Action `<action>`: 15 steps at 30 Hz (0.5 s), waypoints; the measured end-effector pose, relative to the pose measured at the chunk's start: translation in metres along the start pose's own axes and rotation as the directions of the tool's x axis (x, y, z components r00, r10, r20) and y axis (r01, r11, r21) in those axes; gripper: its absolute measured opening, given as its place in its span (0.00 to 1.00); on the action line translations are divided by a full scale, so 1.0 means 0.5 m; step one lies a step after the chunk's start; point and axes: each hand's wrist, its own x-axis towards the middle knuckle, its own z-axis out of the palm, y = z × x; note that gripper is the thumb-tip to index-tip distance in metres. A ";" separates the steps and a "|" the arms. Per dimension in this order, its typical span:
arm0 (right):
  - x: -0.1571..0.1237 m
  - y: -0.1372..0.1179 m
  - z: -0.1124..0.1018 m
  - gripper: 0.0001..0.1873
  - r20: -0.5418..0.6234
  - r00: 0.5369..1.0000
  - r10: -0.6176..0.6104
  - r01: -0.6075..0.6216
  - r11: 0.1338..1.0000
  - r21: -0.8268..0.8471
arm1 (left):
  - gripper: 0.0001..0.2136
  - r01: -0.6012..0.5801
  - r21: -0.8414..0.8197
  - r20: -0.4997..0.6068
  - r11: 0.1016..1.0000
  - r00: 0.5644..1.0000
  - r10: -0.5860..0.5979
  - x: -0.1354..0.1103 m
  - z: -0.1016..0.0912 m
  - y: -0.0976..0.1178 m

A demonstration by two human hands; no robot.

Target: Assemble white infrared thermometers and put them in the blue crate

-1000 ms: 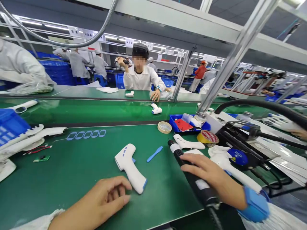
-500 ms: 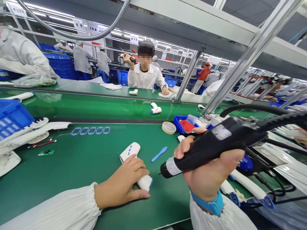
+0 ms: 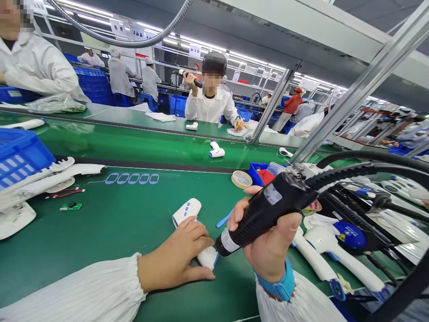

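IR thermometer under L hand; elec. screwdriver in raised R hand

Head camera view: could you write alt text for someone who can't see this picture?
On a green factory workbench, a person's right hand grips a black electric screwdriver while the left hand presses on a white infrared thermometer lying on its side. Across the bench, a co-worker in a white coat holds up a similar tool.
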 end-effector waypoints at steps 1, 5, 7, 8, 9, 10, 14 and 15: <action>0.000 0.002 0.000 0.30 0.011 1.000 0.005 -0.005 1.000 0.006 | 0.22 0.004 0.006 0.014 1.000 1.000 -0.004 0.000 -0.001 0.000; -0.003 0.009 0.000 0.30 0.088 0.995 0.035 -0.039 0.998 0.041 | 0.24 0.024 0.044 0.086 0.999 0.996 -0.027 0.003 -0.005 0.002; -0.005 0.011 0.000 0.30 0.118 0.992 0.046 -0.050 0.998 0.037 | 0.25 0.026 0.059 0.105 0.998 0.994 -0.032 0.005 -0.006 0.002; -0.006 0.011 0.001 0.30 0.126 0.991 0.050 -0.055 0.998 0.032 | 0.25 0.025 0.063 0.113 0.998 0.993 -0.032 0.005 -0.007 0.002; -0.006 0.011 0.002 0.30 0.133 0.990 0.053 -0.057 0.998 0.030 | 0.25 0.024 0.068 0.118 0.997 0.992 -0.032 0.005 -0.007 0.002; -0.007 0.011 0.002 0.30 0.138 0.989 0.054 -0.059 0.998 0.030 | 0.26 0.024 0.072 0.123 0.997 0.992 -0.033 0.006 -0.008 0.003; -0.004 0.015 0.004 0.30 0.148 0.988 0.047 -0.053 0.998 0.039 | 0.25 0.029 0.087 0.125 0.996 0.991 -0.040 0.006 -0.009 0.006; -0.003 0.018 0.003 0.29 0.144 0.989 0.044 -0.050 0.998 0.043 | 0.25 0.031 0.089 0.123 0.996 0.992 -0.041 0.006 -0.010 0.007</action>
